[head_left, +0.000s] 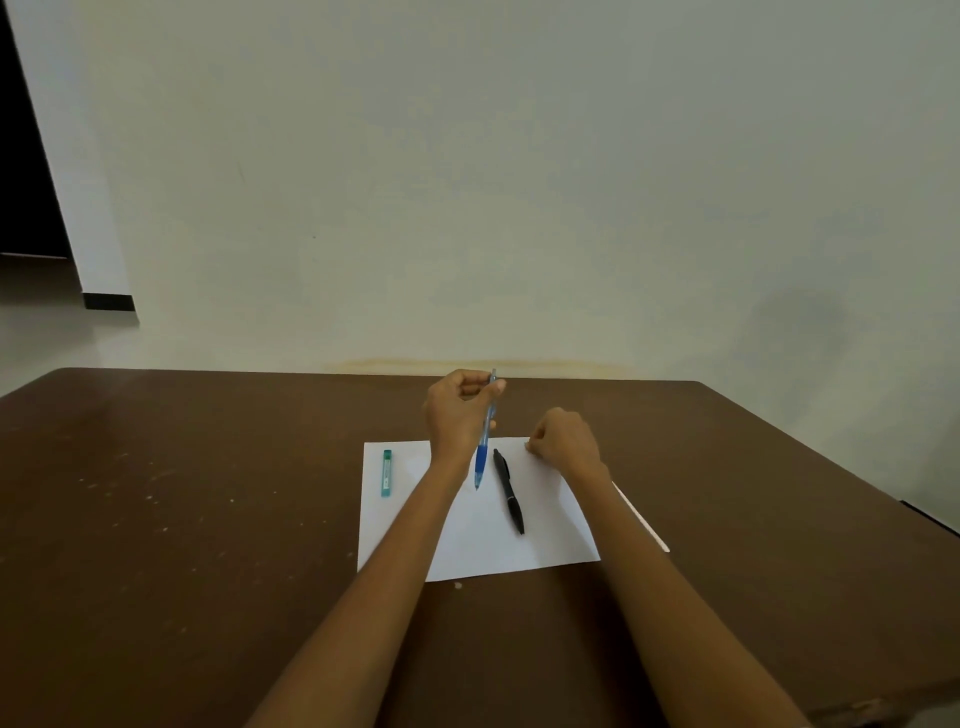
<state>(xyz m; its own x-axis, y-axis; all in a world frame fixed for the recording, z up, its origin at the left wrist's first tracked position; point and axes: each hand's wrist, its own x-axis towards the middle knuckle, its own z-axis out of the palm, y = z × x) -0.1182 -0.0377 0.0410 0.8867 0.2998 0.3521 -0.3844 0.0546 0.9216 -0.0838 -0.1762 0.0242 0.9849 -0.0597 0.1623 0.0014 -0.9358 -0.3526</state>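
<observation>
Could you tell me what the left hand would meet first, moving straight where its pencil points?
Probably the white paper, beside the black pen; how high the blue pencil hangs is unclear.

Nothing readable anywhere in view. The closest thing to text is on the teal lead tube (386, 472) lying on the white paper sheet (550, 519). A pale label strip runs down its side with dark print on it, but the print is far too small and blurred to pick out a letter or a number. The blue mechanical pencil (482, 457) held in the left hand (454, 415) and the black pen (509, 492) beside it show no legible brand or marking.
</observation>
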